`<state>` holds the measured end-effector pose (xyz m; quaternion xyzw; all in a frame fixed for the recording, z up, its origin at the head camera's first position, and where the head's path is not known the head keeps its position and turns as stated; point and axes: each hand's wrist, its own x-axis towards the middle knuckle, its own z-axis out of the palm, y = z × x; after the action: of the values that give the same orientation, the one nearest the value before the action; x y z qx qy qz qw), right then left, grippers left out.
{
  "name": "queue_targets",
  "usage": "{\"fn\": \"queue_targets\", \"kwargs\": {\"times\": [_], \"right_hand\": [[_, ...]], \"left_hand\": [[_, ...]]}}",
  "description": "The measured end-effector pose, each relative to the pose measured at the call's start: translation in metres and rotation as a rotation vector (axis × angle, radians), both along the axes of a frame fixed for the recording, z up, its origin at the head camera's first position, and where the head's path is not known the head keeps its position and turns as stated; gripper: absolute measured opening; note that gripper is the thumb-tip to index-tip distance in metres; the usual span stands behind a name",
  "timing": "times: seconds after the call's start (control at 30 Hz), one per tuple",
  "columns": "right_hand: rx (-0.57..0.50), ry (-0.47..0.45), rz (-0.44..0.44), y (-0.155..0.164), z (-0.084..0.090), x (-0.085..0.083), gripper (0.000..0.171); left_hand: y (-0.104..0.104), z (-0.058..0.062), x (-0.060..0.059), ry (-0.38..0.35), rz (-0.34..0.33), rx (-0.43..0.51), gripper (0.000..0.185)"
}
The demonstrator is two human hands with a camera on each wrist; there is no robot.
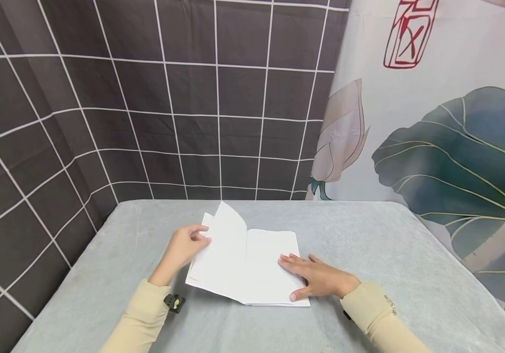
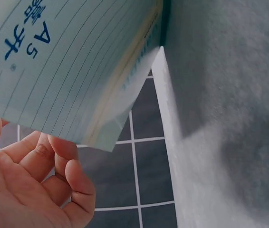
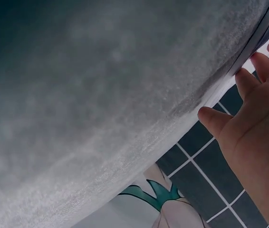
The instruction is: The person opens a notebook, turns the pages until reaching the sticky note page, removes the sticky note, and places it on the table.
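Lying open on the grey surface (image 1: 367,235), the notebook (image 1: 252,264) has one leaf (image 1: 228,230) half-turned, pinched by the left hand (image 1: 183,247), while the right hand (image 1: 318,277), fingers straight, presses the opposite page flat.

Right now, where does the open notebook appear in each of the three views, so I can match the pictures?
Head view: the notebook lies open at the centre of the grey table cover, the left hand lifting its pages, the right hand flat on the right page.
Left wrist view: its printed cover and lifted pages fill the upper left.
Right wrist view: only its edge, at the upper right.
Shared landmark: the dark grid-patterned backdrop.
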<state>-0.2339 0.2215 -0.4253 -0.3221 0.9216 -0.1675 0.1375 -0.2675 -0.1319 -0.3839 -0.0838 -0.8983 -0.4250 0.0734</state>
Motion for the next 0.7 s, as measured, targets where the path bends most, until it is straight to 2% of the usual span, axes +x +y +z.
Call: {"fn": "queue_targets", "kwargs": {"times": [0.23,0.53,0.7], "right_hand": [[0.015,-0.010,0.001,0.001,0.001,0.001,0.092],[0.012,-0.046,0.025,0.004,0.004,-0.001,0.096],[0.017,-0.058,0.033,0.007,0.004,-0.004,0.097]], "left_hand": [[-0.011,-0.004,-0.003,-0.022,0.005,-0.013,0.033],[-0.022,-0.012,-0.004,-0.096,-0.003,-0.033,0.037],[-0.026,-0.018,-0.006,-0.151,0.016,-0.067,0.038]]}}
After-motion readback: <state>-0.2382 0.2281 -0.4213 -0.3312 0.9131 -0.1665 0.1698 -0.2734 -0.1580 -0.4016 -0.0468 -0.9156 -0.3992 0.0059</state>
